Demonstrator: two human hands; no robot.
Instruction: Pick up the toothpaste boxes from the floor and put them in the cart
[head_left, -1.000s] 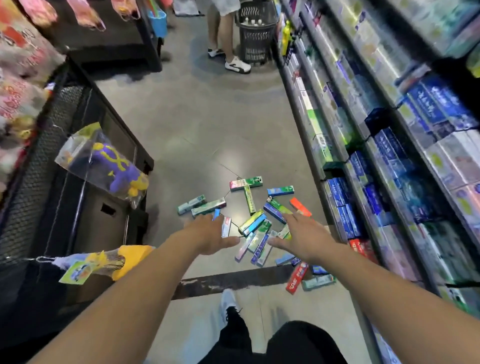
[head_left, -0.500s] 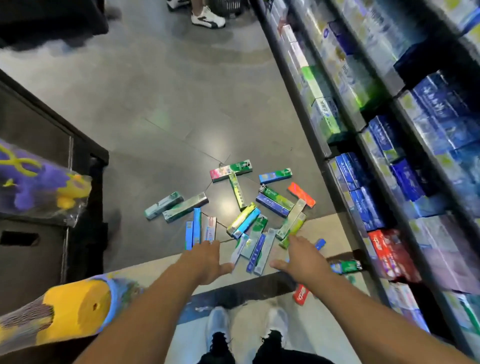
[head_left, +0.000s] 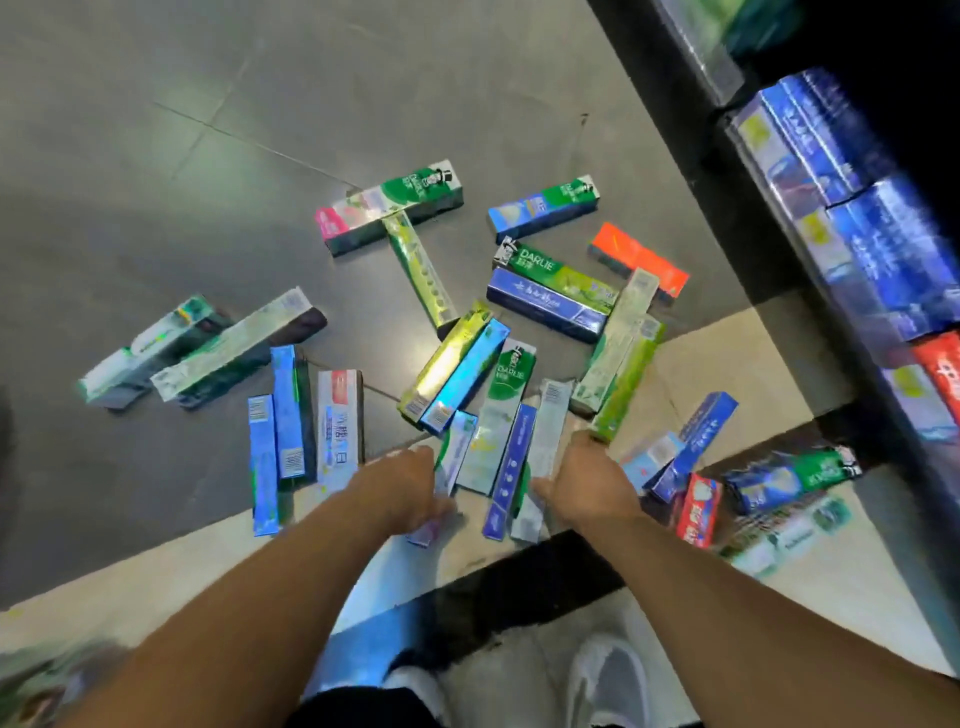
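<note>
Now | left hand (head_left: 402, 491), right hand (head_left: 589, 486): grip unclear | flank toothpaste boxes (head_left: 498, 441) | shelf (head_left: 852, 270) right.

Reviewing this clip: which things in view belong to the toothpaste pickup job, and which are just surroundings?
Part of the job:
- scattered toothpaste boxes on the floor
- left hand and right hand, reaching into the nearest boxes
- the cart is not in view

Just surroundings:
- stocked boxes on the store shelf at right
- the person's shoes
</note>
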